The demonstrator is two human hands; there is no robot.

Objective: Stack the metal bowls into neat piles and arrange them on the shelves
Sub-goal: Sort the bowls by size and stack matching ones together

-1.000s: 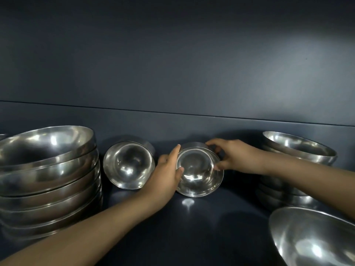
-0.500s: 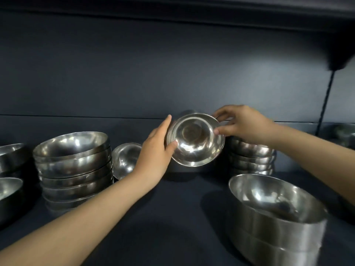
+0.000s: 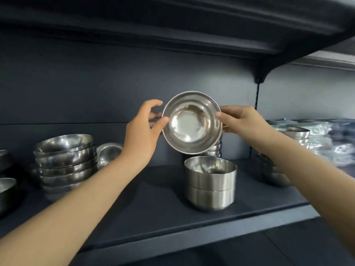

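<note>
Small metal bowl (image 3: 192, 122) was held in the air above the dark shelf (image 3: 153, 210), tipped so that its open side was turned toward the camera. It was gripped at opposite sides of the rim by both hands. Left hand (image 3: 142, 131) was curled round the left rim: thumb pressed on the front edge, index finger arched above, remaining fingers tucked behind the bowl. Right hand (image 3: 244, 121) was pinched on the right rim, thumb laid on the front edge, other fingers mostly hidden behind the wall.

Directly behind the bowl a short stack of bowls (image 3: 215, 149) was partly covered by it. Below and in front, two deep nested bowls (image 3: 210, 183) were set upright near the shelf's front edge, well apart from the hands. At the left a tall pile of wide bowls (image 3: 65, 160) was stood on the shelf, slightly uneven, and a small tipped bowl (image 3: 108, 152) was leaned just beside it, partly hidden by the left wrist. More bowls (image 3: 6, 186) were cut off by the left border. Another pile (image 3: 294, 134) was seen past the right forearm, blurred. Plastic-wrapped goods (image 3: 326, 139) were blurred at far right; contents could not be told. An upper shelf (image 3: 192, 27) was fixed overhead on a bracket (image 3: 259, 74).
</note>
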